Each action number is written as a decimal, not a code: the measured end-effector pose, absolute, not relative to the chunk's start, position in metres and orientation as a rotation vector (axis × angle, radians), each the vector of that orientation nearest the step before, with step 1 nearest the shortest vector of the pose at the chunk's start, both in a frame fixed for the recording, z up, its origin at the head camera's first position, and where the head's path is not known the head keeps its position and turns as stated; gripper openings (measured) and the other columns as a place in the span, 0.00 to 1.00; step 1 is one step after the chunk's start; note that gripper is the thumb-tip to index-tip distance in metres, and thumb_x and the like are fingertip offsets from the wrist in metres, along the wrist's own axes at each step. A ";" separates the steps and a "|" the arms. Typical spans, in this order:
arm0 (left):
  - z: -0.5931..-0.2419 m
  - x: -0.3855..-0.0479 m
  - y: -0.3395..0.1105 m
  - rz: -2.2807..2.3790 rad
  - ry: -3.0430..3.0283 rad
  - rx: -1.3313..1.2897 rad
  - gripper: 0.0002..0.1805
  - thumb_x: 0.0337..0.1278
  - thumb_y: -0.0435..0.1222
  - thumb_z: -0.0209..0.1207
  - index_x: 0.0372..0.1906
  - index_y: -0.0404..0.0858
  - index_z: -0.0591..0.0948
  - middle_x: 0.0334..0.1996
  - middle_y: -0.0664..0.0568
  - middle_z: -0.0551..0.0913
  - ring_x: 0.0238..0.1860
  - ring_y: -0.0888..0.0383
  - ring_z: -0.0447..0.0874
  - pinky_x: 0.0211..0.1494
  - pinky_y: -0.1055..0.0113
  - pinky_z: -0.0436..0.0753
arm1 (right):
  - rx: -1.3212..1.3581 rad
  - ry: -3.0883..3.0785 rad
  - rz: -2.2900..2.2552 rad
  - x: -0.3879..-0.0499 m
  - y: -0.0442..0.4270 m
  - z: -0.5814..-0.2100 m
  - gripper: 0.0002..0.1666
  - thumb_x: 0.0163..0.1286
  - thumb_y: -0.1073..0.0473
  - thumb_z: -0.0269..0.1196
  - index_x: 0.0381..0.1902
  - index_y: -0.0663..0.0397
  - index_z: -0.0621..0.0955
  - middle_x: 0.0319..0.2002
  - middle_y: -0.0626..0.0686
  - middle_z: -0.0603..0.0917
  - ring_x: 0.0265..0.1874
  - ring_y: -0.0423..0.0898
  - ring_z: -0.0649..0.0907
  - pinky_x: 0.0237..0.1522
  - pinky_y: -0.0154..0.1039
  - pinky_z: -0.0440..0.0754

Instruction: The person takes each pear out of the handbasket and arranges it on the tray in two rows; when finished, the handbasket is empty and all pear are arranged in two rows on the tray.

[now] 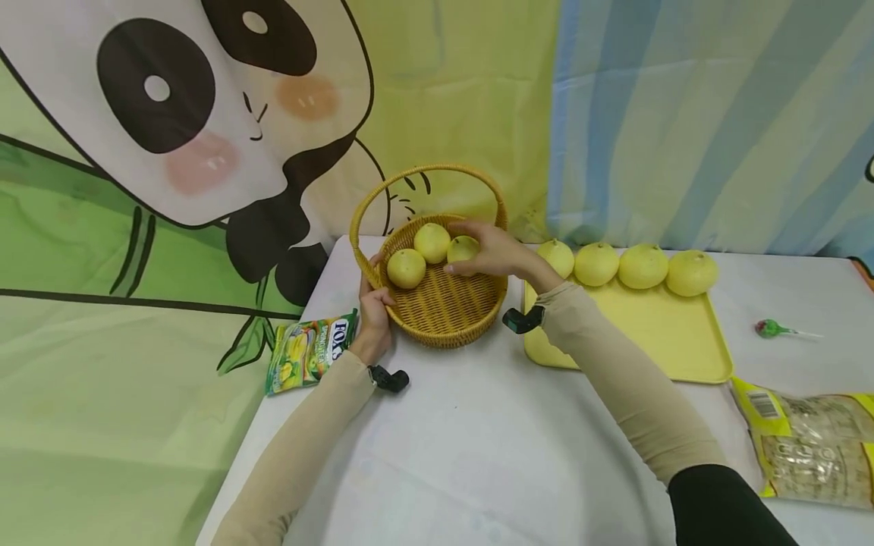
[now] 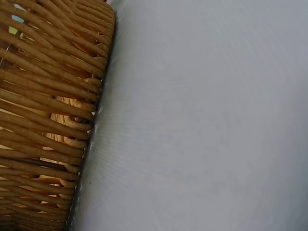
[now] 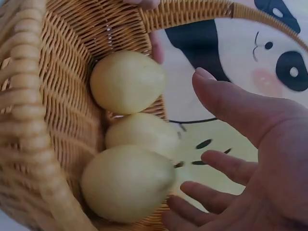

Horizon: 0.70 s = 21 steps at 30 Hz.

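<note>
The wicker basket (image 1: 447,307) with a tall handle holds three round pale-yellow fruits that look like small pomelos: a left one (image 1: 406,268), a middle one (image 1: 432,243) and a right one (image 1: 463,252). My left hand (image 1: 374,318) grips the basket's left rim, thumb over the edge. Over the right side of the basket, my right hand (image 1: 488,250) is beside the right fruit. Its fingers are spread and apart from the nearest fruit (image 3: 127,183) in the right wrist view. The left wrist view shows the basket's woven side (image 2: 53,96) and the tabletop.
Right of the basket, a yellow tray (image 1: 635,334) bears several more such fruits (image 1: 643,266) along its back edge. A green Fox's candy bag (image 1: 310,353) lies left. Further right are a lollipop (image 1: 771,329) and a clear-and-yellow food package (image 1: 812,447). A printed curtain hangs behind.
</note>
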<state>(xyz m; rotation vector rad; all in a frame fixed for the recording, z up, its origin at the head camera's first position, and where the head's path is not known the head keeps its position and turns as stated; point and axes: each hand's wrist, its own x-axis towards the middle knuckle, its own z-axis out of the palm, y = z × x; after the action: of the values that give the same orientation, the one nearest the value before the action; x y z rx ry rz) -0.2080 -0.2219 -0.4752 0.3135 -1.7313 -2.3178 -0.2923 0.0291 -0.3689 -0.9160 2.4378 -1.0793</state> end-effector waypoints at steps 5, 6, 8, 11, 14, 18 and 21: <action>-0.475 -0.208 -0.222 -2.318 -1.728 0.321 0.51 0.46 0.18 0.41 0.79 0.54 0.68 0.81 0.59 0.61 0.76 0.60 0.59 0.72 0.63 0.62 | -0.761 2.411 -1.118 -0.300 0.018 -0.382 0.56 0.66 0.43 0.75 0.84 0.54 0.61 0.83 0.58 0.61 0.83 0.58 0.59 0.81 0.58 0.59; -0.474 -0.208 -0.222 -2.318 -1.727 0.323 0.51 0.45 0.18 0.41 0.79 0.54 0.68 0.81 0.59 0.61 0.76 0.60 0.60 0.72 0.63 0.62 | -0.742 2.410 -1.120 -0.301 0.017 -0.385 0.56 0.66 0.43 0.75 0.84 0.53 0.61 0.83 0.58 0.61 0.83 0.59 0.60 0.80 0.58 0.59; -0.474 -0.207 -0.222 -2.322 -1.721 0.327 0.51 0.46 0.18 0.41 0.79 0.54 0.68 0.81 0.59 0.62 0.75 0.60 0.60 0.71 0.62 0.63 | -0.720 2.411 -1.124 -0.302 0.014 -0.388 0.57 0.66 0.44 0.75 0.84 0.55 0.61 0.83 0.59 0.62 0.82 0.59 0.60 0.80 0.57 0.60; -0.475 -0.207 -0.221 -2.332 -1.709 0.338 0.50 0.47 0.19 0.41 0.79 0.55 0.68 0.81 0.59 0.61 0.75 0.60 0.60 0.71 0.61 0.64 | -0.705 2.427 -1.110 -0.302 0.011 -0.390 0.57 0.66 0.45 0.75 0.84 0.57 0.61 0.82 0.61 0.63 0.82 0.59 0.62 0.80 0.56 0.61; -0.474 -0.207 -0.221 -2.346 -1.690 0.344 0.50 0.48 0.19 0.40 0.79 0.55 0.68 0.81 0.60 0.61 0.76 0.60 0.60 0.71 0.61 0.65 | -0.691 2.420 -1.111 -0.301 0.009 -0.390 0.56 0.65 0.47 0.76 0.83 0.58 0.63 0.81 0.60 0.64 0.81 0.59 0.62 0.80 0.56 0.62; -0.474 -0.207 -0.221 -2.357 -1.681 0.337 0.50 0.49 0.19 0.40 0.80 0.55 0.67 0.82 0.59 0.61 0.77 0.59 0.60 0.73 0.59 0.64 | -0.687 2.412 -1.103 -0.303 0.007 -0.391 0.50 0.64 0.50 0.77 0.79 0.55 0.70 0.80 0.59 0.67 0.81 0.58 0.63 0.79 0.56 0.63; -0.474 -0.207 -0.220 -2.354 -1.696 0.337 0.50 0.49 0.19 0.40 0.80 0.55 0.67 0.82 0.59 0.60 0.77 0.59 0.60 0.74 0.58 0.64 | -0.655 2.402 -1.125 -0.304 0.005 -0.395 0.45 0.64 0.55 0.78 0.77 0.52 0.74 0.80 0.59 0.67 0.80 0.58 0.64 0.78 0.55 0.65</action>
<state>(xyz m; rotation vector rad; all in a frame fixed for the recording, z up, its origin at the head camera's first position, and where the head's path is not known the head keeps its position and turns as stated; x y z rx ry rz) -0.2068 -0.2196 -0.4739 0.3369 -1.6959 -2.3539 -0.3039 0.0053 -0.3949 -0.6548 2.4024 -1.1246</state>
